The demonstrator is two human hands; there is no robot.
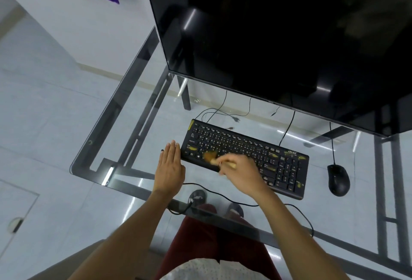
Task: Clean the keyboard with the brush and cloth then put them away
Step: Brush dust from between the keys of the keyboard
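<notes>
Here: keyboard [245, 152] on the glass table [124, 168], my right hand [240, 172] gripping the brush [211, 158] with bristles on its lower left keys, my left hand [169, 166] flat, fingers straight, beside its left end, mouse [338, 180] at right.

Clear glass desk top [138, 181], smooth, glossy, throws bright glints; dark metal frame bars [142, 119] under it, satin sheen. On glass: black matt plastic keyboard [245, 145] with yellow marks, keys dull. Over keyboard's near-left keys: small brush [213, 157], tan bristles blurred, pale handle that looks wooden, gripped in right hand [240, 172]. Right of keyboard: black mouse [337, 179], plastic, soft sheen. Behind keyboard: large black monitor screen [278, 34], glossy, mirror-like reflections. Below glass: pale floor tiles [44, 123], smooth, slightly shiny.
</notes>
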